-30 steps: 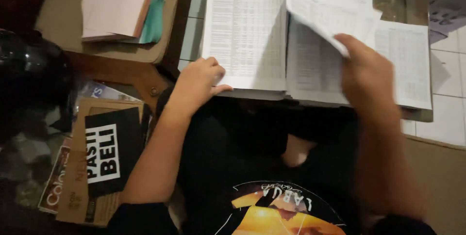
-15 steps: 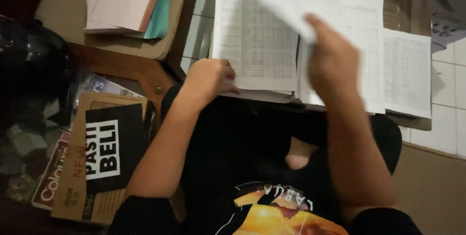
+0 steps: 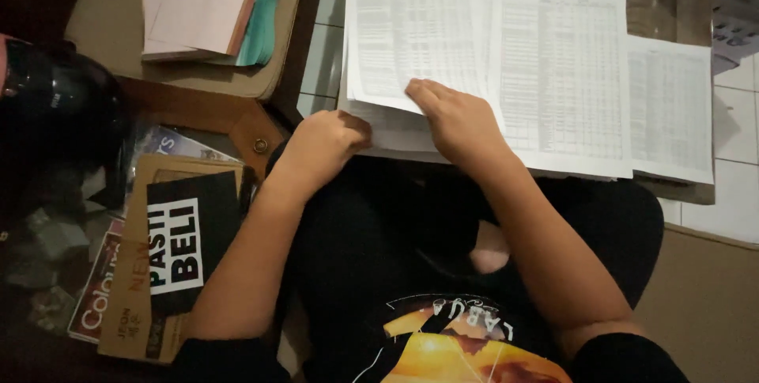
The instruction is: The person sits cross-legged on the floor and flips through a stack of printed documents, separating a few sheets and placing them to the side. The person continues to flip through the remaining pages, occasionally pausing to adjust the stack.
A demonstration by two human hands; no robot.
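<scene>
The right hand is laid flat, fingers together, on a printed sheet at the near edge of a stack of papers. The left hand is curled beside it, its fingertips pinched on the lower left corner of the same stack. The papers are spread over the lap and the tiled floor. Further left, a pad of pink notes is seen on a brown cardboard sheet, and a black helmet beside magazines.
</scene>
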